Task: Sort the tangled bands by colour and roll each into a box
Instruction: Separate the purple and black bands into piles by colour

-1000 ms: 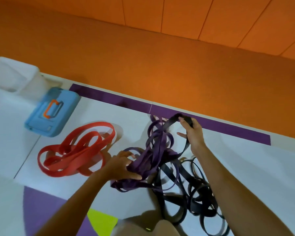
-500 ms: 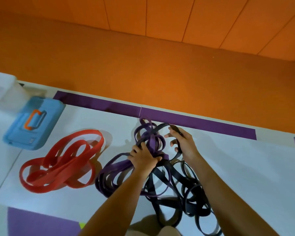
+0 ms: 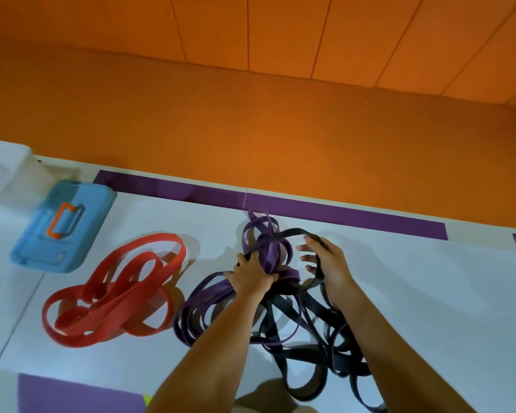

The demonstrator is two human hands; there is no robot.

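A tangle of purple bands (image 3: pixel 203 305) and black bands (image 3: pixel 313 344) lies on the white floor mat in front of me. My left hand (image 3: pixel 252 277) is closed around a bunch of purple bands at the middle of the tangle. My right hand (image 3: pixel 328 263) hooks a black band loop just right of it, fingers curled around the strap. Purple loops stick up beyond both hands. Separate red bands (image 3: pixel 113 293) lie in a loose pile to the left, touching nothing else.
A light blue case (image 3: pixel 60 231) with an orange handle lies at the far left, behind the red pile. A white container (image 3: pixel 3 168) sits at the left edge. An orange wall (image 3: pixel 280 138) borders the mat, which has purple strips.
My left hand moved up from the lower purple loops to grip the bunch at the tangle's middle. My right hand came down slightly, still on the black loop.
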